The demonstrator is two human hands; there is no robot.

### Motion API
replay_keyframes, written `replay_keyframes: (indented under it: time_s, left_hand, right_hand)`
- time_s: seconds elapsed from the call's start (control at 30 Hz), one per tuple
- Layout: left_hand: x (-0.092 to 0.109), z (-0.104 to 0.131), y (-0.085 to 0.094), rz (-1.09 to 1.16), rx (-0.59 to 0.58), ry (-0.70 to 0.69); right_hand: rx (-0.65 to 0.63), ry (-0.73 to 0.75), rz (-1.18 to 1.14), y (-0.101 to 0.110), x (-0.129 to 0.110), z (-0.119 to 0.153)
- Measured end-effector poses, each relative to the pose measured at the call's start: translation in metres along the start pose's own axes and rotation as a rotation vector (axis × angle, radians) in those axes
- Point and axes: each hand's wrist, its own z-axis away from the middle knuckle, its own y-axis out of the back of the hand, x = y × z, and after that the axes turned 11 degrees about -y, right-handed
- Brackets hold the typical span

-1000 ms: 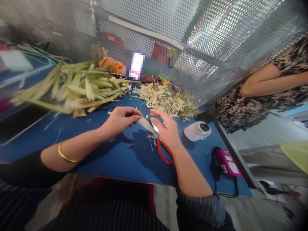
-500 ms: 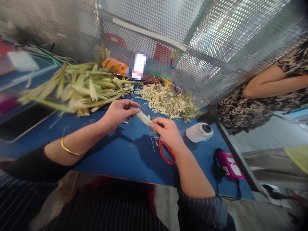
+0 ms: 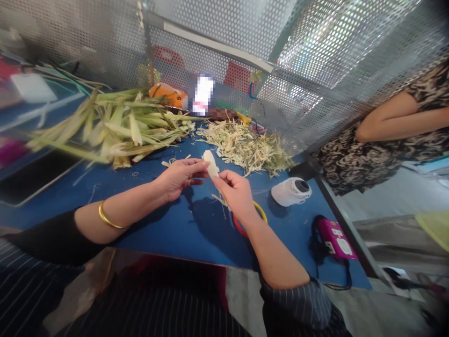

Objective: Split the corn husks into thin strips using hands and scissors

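Note:
A pale strip of corn husk (image 3: pixel 210 164) stands tilted up between my two hands over the blue table. My right hand (image 3: pixel 233 189) pinches its lower end between thumb and fingers. The fingertips of my left hand (image 3: pixel 182 178) meet the strip's left edge, thumb above the other fingers. Below my right wrist lie scissors with red and yellow handles (image 3: pixel 260 211), partly hidden by the wrist. Behind my hands is a heap of shredded husk (image 3: pixel 242 147). Whole green-yellow husks (image 3: pixel 122 121) lie piled to the left of it.
A white thread cone (image 3: pixel 289 193) stands on the table's right side, near a magenta box with a black cord (image 3: pixel 338 238). A blurred lit screen (image 3: pixel 204 93) and an orange packet (image 3: pixel 168 96) are at the back, before a perforated metal panel (image 3: pixel 217 42). Another person's arm (image 3: pixel 389 124) shows at right.
The husk strip has turned from slanting across between my hands to more upright. My left hand has shifted down from the strip's far end to its edge. More yellow handle shows by my right wrist.

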Motion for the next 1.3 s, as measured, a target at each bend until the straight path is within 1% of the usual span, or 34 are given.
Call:
replay_keyframes:
  time_s: [0.13, 0.27, 0.33, 0.43, 0.63, 0.7, 0.8, 0.9, 0.93, 0.97, 1.03, 1.1, 1.17, 1.23, 1.3]
  left_hand:
    - [-0.004, -0.001, 0.001, 0.02, 0.079, -0.057]
    - [0.0, -0.004, 0.003, 0.06, 0.125, -0.153]
    - [0.002, -0.005, 0.003, 0.076, 0.15, -0.168]
    - [0.004, -0.004, 0.002, 0.085, 0.179, -0.186]
    - [0.005, -0.002, 0.0, 0.082, 0.233, -0.264]
    - [0.006, -0.003, 0.001, 0.064, 0.247, -0.266]
    - [0.007, -0.004, 0.002, 0.039, 0.23, -0.226]
    - [0.006, -0.006, 0.003, 0.015, 0.262, -0.171]
    - [0.005, -0.006, 0.003, 0.006, 0.269, -0.153]
    - [0.004, -0.006, 0.004, -0.002, 0.265, -0.133]
    - [0.001, -0.006, 0.004, -0.011, 0.22, -0.081]
    - [-0.002, -0.004, 0.003, -0.017, 0.146, -0.019]
    - [-0.003, -0.002, 0.001, -0.024, 0.075, 0.031]
    - [-0.003, 0.001, -0.001, -0.031, 0.028, 0.058]
    - [-0.003, 0.003, -0.004, -0.03, 0.002, 0.075]
  right_hand:
    - [-0.061, -0.021, -0.006, -0.005, 0.003, 0.002]
    - [-0.111, -0.045, -0.062, -0.004, 0.002, 0.002]
    - [-0.134, -0.078, -0.066, -0.004, 0.001, 0.001]
    - [-0.213, -0.114, -0.009, -0.003, 0.002, 0.002]
    - [-0.339, -0.088, 0.096, -0.004, -0.002, 0.012]
    - [-0.397, -0.083, 0.12, -0.008, -0.004, 0.017]
    - [-0.466, -0.065, 0.186, -0.013, -0.009, 0.022]
    - [-0.524, 0.011, 0.348, -0.007, -0.016, 0.025]
    - [-0.51, 0.049, 0.414, 0.0, -0.018, 0.027]
    - [-0.46, 0.081, 0.482, 0.009, -0.019, 0.029]
    - [-0.294, 0.095, 0.631, 0.031, -0.017, 0.036]
    - [-0.139, 0.03, 0.86, 0.053, -0.009, 0.046]
    - [-0.03, -0.097, 1.045, 0.069, 0.004, 0.055]
    - [0.029, -0.154, 1.124, 0.076, 0.018, 0.062]
    - [0.073, -0.14, 1.152, 0.074, 0.028, 0.065]
